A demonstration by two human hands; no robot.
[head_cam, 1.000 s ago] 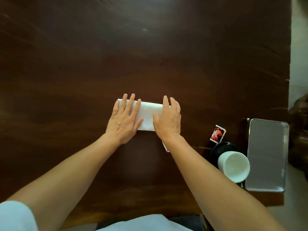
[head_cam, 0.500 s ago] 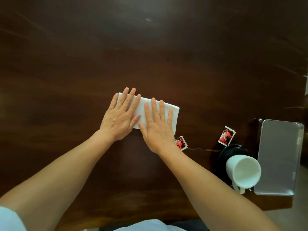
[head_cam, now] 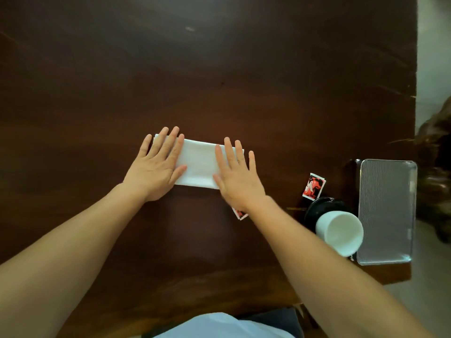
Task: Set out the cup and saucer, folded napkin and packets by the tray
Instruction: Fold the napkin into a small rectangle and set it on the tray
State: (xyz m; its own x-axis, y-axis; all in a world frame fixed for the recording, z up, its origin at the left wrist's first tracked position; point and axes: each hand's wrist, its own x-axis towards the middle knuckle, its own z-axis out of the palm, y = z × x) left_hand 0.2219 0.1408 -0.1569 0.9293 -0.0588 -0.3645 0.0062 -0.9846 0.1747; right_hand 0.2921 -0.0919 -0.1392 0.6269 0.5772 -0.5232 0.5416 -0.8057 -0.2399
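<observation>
the white cup [head_cam: 340, 232] sat on a dark saucer [head_cam: 317, 211] near the table's [head_cam: 219, 69] right edge, touching the tray [head_cam: 388, 211]; both looked empty. one packet [head_cam: 240, 213] hid under the right wrist and might get dragged. both hands, left hand [head_cam: 156, 169] and right hand [head_cam: 238, 176], lay flat and open on the folded napkin [head_cam: 199, 164], mid-table; pressing unevenly could skew it. another packet [head_cam: 313, 186] lay beyond the saucer.

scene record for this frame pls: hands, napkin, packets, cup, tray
left hand: flat, palm down on napkin's left end
right hand: flat, palm down on napkin's right end
napkin: white, folded, on table
packets: one beside saucer, one partly under right wrist
cup: white, on black saucer
tray: metal, right of cup
</observation>
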